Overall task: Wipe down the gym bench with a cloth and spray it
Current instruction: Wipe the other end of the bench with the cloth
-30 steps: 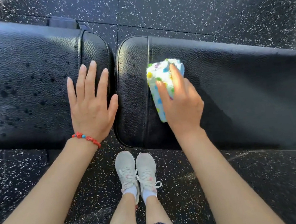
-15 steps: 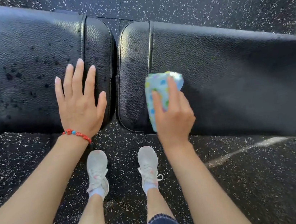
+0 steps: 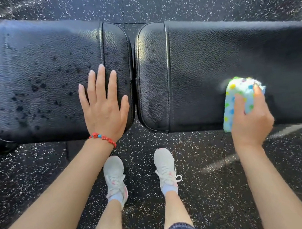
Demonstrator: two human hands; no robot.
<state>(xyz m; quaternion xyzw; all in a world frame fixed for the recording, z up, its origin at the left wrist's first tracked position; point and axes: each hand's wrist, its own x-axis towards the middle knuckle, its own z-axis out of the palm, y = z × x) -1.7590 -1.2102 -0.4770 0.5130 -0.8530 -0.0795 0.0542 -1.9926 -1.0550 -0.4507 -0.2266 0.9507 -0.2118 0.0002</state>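
Head view: black gym bench (image 3: 207, 64) spans the frame in two pads. Left hand (image 3: 103, 109) lies flat, fingers straight and spread, on the left pad (image 3: 44, 70), which carries dark spray droplets. Right hand (image 3: 250, 118), fingers curled, grips a folded dotted cloth (image 3: 239, 93) pressed on the right pad's near edge. Red bracelet (image 3: 103, 138) on the left wrist. Speckled floor (image 3: 213, 183) below.

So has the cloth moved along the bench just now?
Yes. The cloth, gripped by the right hand, slid rightward along the bench, away from the gap between the pads.
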